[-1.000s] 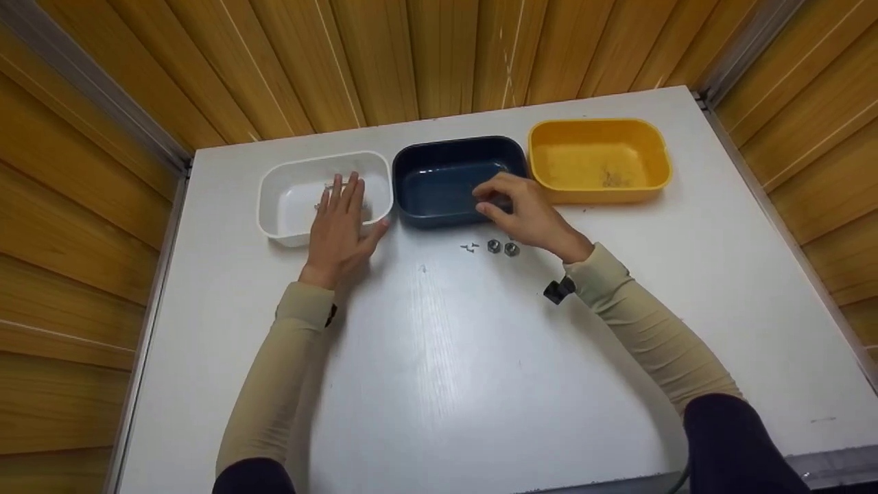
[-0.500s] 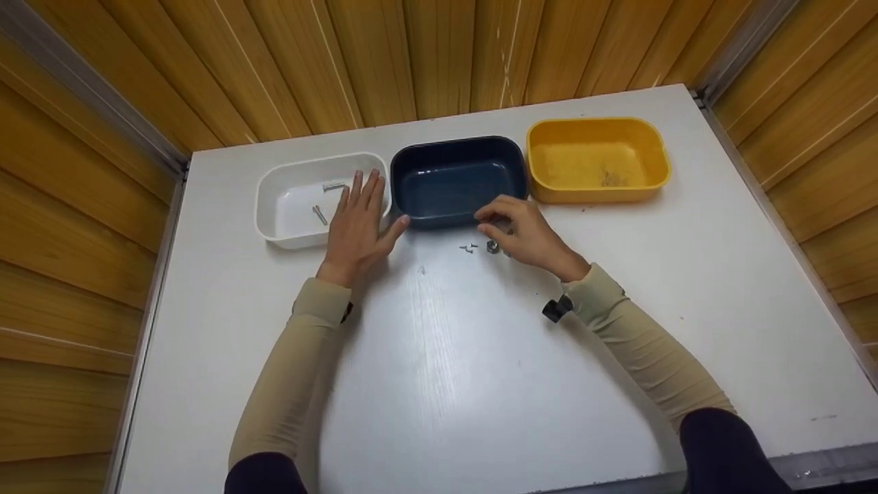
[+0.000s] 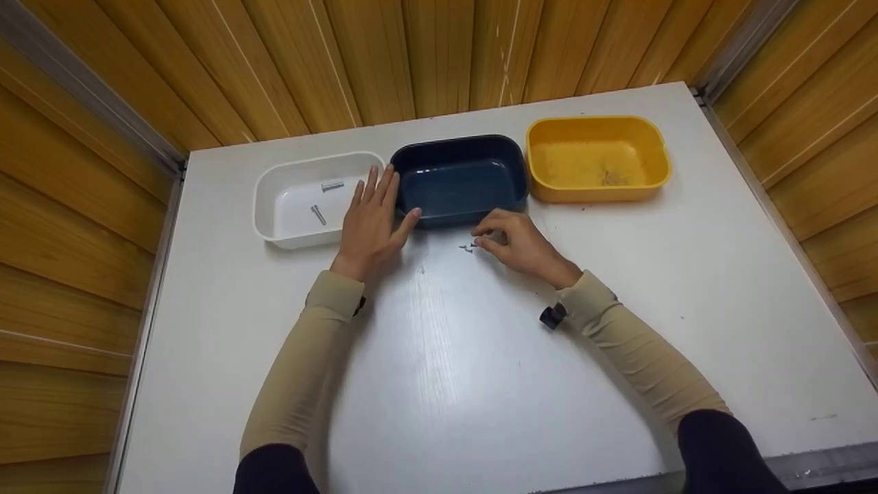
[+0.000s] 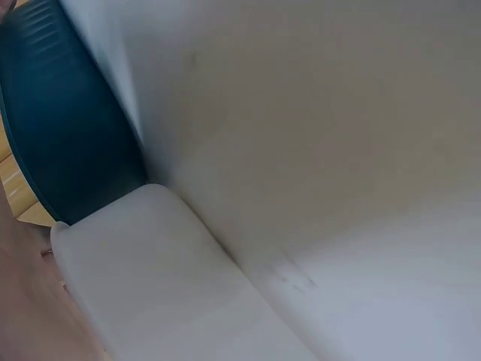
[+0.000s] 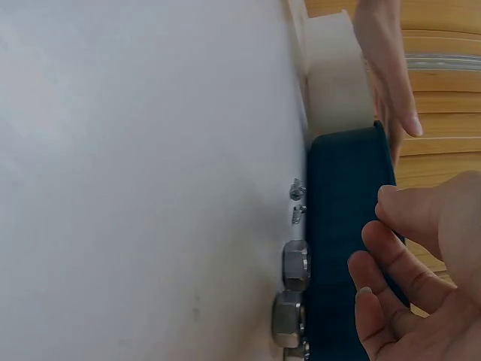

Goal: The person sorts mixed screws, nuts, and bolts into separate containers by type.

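Observation:
My left hand (image 3: pixel 374 226) is spread with straight fingers over the right end of the white bin (image 3: pixel 291 241), its fingertips near the side of the dark blue bin (image 3: pixel 446 223). Two bolts (image 3: pixel 318 215) lie in the white bin. Loosely bent, the fingers of my right hand (image 3: pixel 521 247) hover by the front of the blue bin, with nothing visible between thumb and fingertips. Small screws (image 3: pixel 466 248) lie just left of them on the table. Hex nuts (image 5: pixel 296 265) stand beside the blue bin in the right wrist view; the right hand covers them in the head view.
A yellow bin (image 3: pixel 597 195) with tiny bits on its floor stands at the right end of the row. The white table (image 3: pixel 425 384) extends toward the person. Wooden panels (image 3: pixel 439 55) wall off the back and both sides.
My left hand has slid right, uncovering the bolts in the white bin. The right hand has come down and nearer from over the blue bin, now hiding the nuts.

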`<state>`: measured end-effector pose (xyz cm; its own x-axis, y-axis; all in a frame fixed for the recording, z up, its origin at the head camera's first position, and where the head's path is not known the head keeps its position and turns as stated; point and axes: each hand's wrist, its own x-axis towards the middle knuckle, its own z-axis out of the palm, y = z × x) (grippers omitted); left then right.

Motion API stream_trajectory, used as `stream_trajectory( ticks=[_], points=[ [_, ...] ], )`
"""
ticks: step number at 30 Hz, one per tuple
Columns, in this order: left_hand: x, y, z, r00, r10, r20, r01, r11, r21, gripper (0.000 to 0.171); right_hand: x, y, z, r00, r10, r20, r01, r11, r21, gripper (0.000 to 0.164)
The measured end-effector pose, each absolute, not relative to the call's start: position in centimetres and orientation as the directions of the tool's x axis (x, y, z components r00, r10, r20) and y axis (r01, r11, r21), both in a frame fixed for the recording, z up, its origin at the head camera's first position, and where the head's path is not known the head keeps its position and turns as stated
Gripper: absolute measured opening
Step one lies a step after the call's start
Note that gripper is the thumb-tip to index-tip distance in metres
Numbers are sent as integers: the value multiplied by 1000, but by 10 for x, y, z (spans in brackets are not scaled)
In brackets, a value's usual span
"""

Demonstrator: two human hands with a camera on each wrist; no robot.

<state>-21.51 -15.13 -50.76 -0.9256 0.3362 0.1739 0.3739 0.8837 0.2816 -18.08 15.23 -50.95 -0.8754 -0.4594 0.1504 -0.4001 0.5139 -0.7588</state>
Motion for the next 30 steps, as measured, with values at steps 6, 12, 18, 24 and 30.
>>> stream_trajectory(
  ticks=[6,12,18,24,30],
  points=[
    [-217,-147,-509,-926,346,150,375,887,269,90,-182,150,-517,-873,-471,126,-391,523,-757,14],
    [-218,-145,-507,-929,343,138,369,891,267,91,-185,148,-522,-858,-500,116,-411,534,-739,13],
    [-219,-143,-507,-930,342,137,367,891,266,90,-186,148,-526,-847,-517,122,-436,546,-715,12],
    [-220,-141,-509,-928,342,150,371,893,257,90,-186,148,-527,-844,-524,109,-437,557,-706,12],
    [-220,-140,-508,-931,337,139,362,901,240,92,-187,148,-526,-846,-527,82,-429,580,-693,13]
  ],
)
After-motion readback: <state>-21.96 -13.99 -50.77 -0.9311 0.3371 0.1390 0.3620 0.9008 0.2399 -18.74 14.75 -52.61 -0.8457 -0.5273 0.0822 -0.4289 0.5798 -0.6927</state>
